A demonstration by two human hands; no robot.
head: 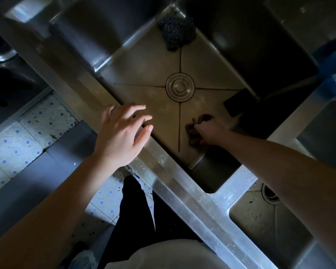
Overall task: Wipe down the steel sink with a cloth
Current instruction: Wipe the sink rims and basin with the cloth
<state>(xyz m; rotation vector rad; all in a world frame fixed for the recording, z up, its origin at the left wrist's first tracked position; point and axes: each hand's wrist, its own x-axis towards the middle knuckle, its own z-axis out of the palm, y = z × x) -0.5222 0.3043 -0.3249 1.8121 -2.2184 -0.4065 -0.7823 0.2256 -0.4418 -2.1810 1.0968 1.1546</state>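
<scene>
A deep steel sink point(149, 74) fills the middle of the view, with a round drain cover point(180, 87) at its centre. My right hand point(209, 133) is down on the sink floor, right of the drain, shut on a dark brown cloth point(194, 129) that is pressed against the steel. My left hand point(122, 131) hovers at the sink's front rim point(175, 171) with its fingers spread and nothing in it.
A black scouring pad point(176, 33) lies in the sink's far corner. A dark flat rectangle point(239, 101) sits at the right wall. A second basin point(268, 226) with its own drain lies at the lower right. Tiled floor point(23, 136) is at the left.
</scene>
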